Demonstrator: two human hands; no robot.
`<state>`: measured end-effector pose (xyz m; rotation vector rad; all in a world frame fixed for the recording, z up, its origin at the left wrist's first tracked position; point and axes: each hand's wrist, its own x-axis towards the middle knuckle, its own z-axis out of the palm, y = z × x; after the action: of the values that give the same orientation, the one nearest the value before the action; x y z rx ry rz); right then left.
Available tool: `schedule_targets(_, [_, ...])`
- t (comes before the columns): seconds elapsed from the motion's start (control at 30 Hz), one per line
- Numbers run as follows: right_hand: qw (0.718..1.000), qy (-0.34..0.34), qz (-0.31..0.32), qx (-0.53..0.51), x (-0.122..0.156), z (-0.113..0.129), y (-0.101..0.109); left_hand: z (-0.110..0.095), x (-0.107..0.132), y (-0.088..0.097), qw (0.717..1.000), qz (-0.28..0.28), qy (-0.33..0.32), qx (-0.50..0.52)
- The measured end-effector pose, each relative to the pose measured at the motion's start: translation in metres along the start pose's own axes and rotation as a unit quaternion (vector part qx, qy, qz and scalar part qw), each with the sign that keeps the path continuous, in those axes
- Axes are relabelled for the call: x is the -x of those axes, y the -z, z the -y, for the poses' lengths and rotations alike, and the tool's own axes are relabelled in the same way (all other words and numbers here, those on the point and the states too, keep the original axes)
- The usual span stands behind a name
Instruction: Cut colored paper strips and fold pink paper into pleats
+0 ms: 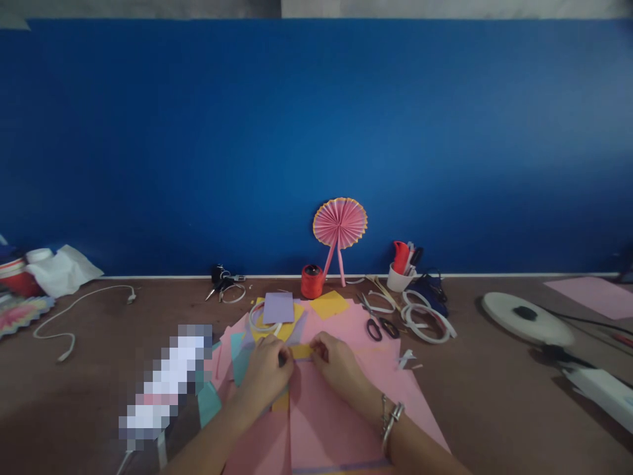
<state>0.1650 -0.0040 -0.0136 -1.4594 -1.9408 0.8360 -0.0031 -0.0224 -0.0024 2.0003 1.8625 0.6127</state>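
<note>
Blue wall [198, 132], brown table [459, 402], left fingers [275, 346] and right fingers [324, 342] pinching yellow paper edge [301, 351]

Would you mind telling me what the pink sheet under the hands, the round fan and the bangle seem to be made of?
Pink sheet: probably matte paper, from its thin, straight edge.
Round fan: likely paper too, matte, with sharp radiating pleats.
Bangle: apparently polished metal, silvery with bright highlights.
</note>
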Motion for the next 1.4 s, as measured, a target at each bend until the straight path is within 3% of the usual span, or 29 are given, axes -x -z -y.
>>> schedule_targets(0.57, [0.999, 0.012, -0.001, 0.048, 0.002, 0.003, 0.001, -0.002, 0.000, 0.002, 1.000, 0.015, 0.005, -0.011])
schedule_targets(0.8, [0.998, 0.027, -0.013, 0.046, 0.002, 0.001, 0.000, 0.001, 0.000, -0.001, 1.000, -0.003, 0.003, -0.010])
schedule_targets(1.03, [0.998, 0.058, -0.022, 0.010, -0.002, -0.008, 0.002, 0.008, -0.002, -0.004, 0.999, -0.014, 0.011, 0.027])
schedule_targets(1.17, [0.998, 0.042, -0.011, -0.044, -0.005, -0.011, 0.003, 0.011, -0.001, -0.002, 0.998, -0.030, 0.020, 0.047])
schedule_targets(1.23, [0.997, 0.028, -0.002, -0.067, -0.006, -0.012, 0.005, 0.008, 0.001, 0.000, 0.996, -0.075, -0.010, 0.037])
schedule_targets(1.3, [0.997, 0.017, -0.001, -0.080, -0.008, -0.014, 0.006, 0.001, 0.006, 0.001, 0.991, -0.105, -0.084, 0.009])
schedule_targets(1.4, [0.996, 0.001, 0.003, -0.090, -0.011, -0.017, 0.005, -0.012, 0.016, -0.002, 0.973, -0.038, -0.225, -0.035])
